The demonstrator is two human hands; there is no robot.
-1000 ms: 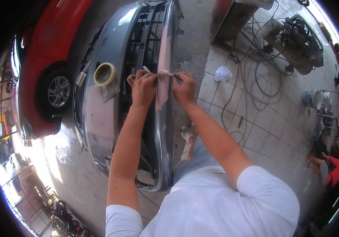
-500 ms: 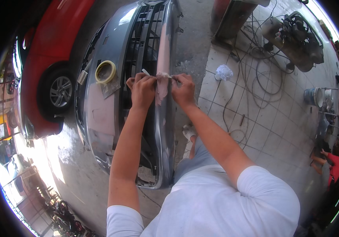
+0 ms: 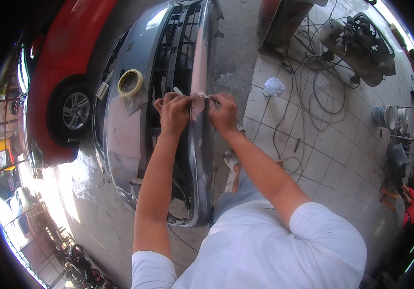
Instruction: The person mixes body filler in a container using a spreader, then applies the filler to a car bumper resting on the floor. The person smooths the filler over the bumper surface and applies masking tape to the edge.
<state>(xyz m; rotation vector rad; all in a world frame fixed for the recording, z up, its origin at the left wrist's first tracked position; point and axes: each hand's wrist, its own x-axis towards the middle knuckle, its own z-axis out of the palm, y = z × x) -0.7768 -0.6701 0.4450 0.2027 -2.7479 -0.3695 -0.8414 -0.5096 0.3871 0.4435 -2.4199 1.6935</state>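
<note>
A grey car bumper (image 3: 147,36) lies lengthwise before me, with pink filler patches (image 3: 123,139) and a black slatted grille. My left hand (image 3: 174,108) and my right hand (image 3: 221,108) pinch either end of a thin putty-smeared strip (image 3: 199,95) laid across the narrow pink edge (image 3: 198,58). A small white piece (image 3: 178,91) pokes up beside my left fingers; whether they hold it too I cannot tell. To their left, a cream tape roll (image 3: 121,83) sits on a greyish flat piece (image 3: 135,105), and a small pale block (image 3: 102,90) rests farther left.
A red car (image 3: 67,48) stands left. Right are a compressor (image 3: 356,48), a metal cabinet (image 3: 281,26), looped hoses (image 3: 313,120), crumpled white paper (image 3: 273,86) on floor tiles, and a bucket (image 3: 383,117). A person in red (image 3: 412,207) is low at far right.
Both hands keep their pinch on the strip, shifted very slightly. The camera view has shifted a little. The person in red at far right has changed posture.
</note>
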